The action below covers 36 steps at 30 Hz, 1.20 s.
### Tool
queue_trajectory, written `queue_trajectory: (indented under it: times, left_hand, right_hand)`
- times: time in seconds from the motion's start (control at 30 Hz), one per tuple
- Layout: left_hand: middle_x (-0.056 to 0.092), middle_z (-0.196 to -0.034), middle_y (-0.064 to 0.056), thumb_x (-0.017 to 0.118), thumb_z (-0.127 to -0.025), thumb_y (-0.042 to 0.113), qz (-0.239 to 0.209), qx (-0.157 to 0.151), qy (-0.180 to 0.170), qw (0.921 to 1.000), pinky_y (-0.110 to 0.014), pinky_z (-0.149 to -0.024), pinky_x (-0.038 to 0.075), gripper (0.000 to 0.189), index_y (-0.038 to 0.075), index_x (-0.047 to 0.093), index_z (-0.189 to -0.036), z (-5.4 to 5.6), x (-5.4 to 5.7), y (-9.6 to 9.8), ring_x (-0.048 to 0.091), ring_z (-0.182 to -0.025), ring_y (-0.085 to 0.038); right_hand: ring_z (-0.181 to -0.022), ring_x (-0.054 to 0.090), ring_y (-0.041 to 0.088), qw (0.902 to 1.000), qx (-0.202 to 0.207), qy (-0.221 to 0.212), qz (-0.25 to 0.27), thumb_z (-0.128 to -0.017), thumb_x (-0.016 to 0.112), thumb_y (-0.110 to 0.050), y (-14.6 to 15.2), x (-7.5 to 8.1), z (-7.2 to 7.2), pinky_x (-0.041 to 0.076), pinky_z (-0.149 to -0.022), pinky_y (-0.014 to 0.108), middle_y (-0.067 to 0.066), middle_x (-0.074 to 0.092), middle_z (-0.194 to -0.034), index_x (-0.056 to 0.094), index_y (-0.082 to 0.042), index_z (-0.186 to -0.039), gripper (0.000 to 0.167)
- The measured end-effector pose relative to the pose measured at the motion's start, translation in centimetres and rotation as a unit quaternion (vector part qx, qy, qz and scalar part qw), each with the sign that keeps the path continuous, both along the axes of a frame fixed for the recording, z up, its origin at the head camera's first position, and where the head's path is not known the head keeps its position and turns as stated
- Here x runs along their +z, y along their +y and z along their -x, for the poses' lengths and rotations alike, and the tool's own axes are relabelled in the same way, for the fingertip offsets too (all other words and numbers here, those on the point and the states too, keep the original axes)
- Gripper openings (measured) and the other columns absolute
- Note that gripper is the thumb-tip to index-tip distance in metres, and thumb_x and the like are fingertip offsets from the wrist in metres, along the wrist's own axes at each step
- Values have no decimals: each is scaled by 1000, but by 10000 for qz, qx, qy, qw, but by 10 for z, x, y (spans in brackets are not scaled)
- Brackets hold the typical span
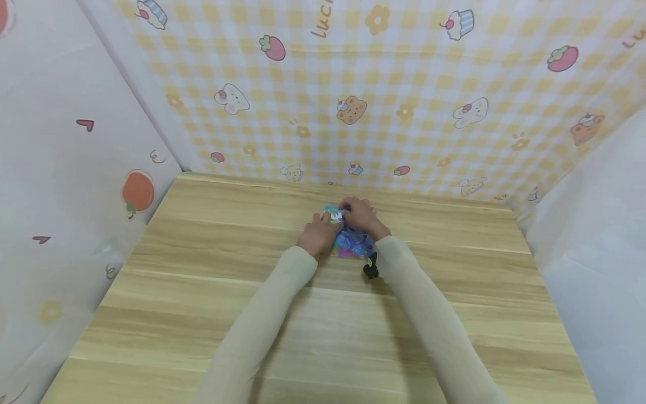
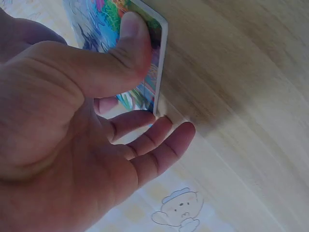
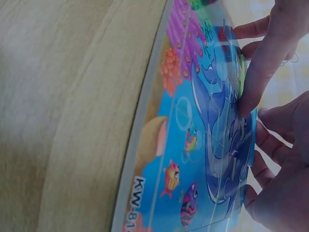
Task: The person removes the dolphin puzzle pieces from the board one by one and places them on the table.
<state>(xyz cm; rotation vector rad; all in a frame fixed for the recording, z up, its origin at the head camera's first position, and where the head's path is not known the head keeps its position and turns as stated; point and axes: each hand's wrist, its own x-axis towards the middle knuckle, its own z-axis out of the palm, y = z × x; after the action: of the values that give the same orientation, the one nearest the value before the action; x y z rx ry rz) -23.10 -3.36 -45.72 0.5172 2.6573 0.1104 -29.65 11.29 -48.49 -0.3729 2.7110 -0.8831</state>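
Observation:
A flat jigsaw puzzle [image 1: 348, 247] with a printed undersea scene and a blue dolphin lies on the wooden table. The left hand [image 1: 320, 233] is at its left side. In the left wrist view, that hand's thumb [image 2: 135, 48] presses on the picture near a corner, its other fingers stretched loosely past the edge. At the puzzle's far side, the right hand [image 1: 362, 216] has curled fingers. In the right wrist view, the right fingers [image 3: 268, 145] hold the back edge of a dark blue puzzle piece [image 3: 244, 137]; their thumb side is partly hidden.
A small black object [image 1: 370, 266] shows beside the right sleeve cuff. The wooden table [image 1: 212, 247] ends at a yellow-checked cloth wall [image 1: 383, 146] close behind the hands. White cloth walls [image 1: 60, 185] flank both sides.

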Motion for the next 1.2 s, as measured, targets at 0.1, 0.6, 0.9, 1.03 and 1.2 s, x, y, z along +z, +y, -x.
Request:
queue_trajectory:
  times: [0.1,0.6,0.9,1.03,1.2]
  left_hand:
    - [30,-151,-20,51,-100,4,8,61,-68,10000,-45,-97,45,63,23,31,-156,0,1,2,35,-123,-34]
    - [32,-148,-22,53,-98,5,298,-246,29,9992,-47,-95,47,64,24,33,-156,3,3,1,37,-121,-35]
    - [30,-151,-23,62,-91,3,263,-213,5,9994,-50,-97,46,74,24,34,-155,4,5,-1,37,-125,-38]
    - [28,-152,-22,55,-98,6,231,-182,-43,9996,-52,-99,44,66,26,31,-156,4,5,0,35,-128,-40]
    - [27,-153,-21,45,-104,10,299,-148,-118,9994,-52,-100,44,59,30,27,-157,3,4,1,33,-132,-39]
  right_hand:
    - [-128,40,44,9999,88,25,-54,-96,52,-14,-1,0,0,17,-105,68,15,57,-138,62,-9,-131,36]
    - [-114,61,32,9980,149,364,504,-99,54,-11,-1,-6,0,33,-109,56,15,67,-122,66,-3,-122,26]
    - [-116,59,32,9982,144,472,343,-99,53,-9,-9,-7,2,32,-110,57,13,62,-134,66,-6,-127,31]
    - [-105,60,30,9988,-57,379,302,-100,53,-13,-10,-11,3,30,-109,59,9,62,-135,68,-11,-127,31]
    - [-108,64,29,9929,-610,-41,1017,-99,57,-12,-8,-12,3,50,-95,44,12,66,-127,71,-7,-121,26]
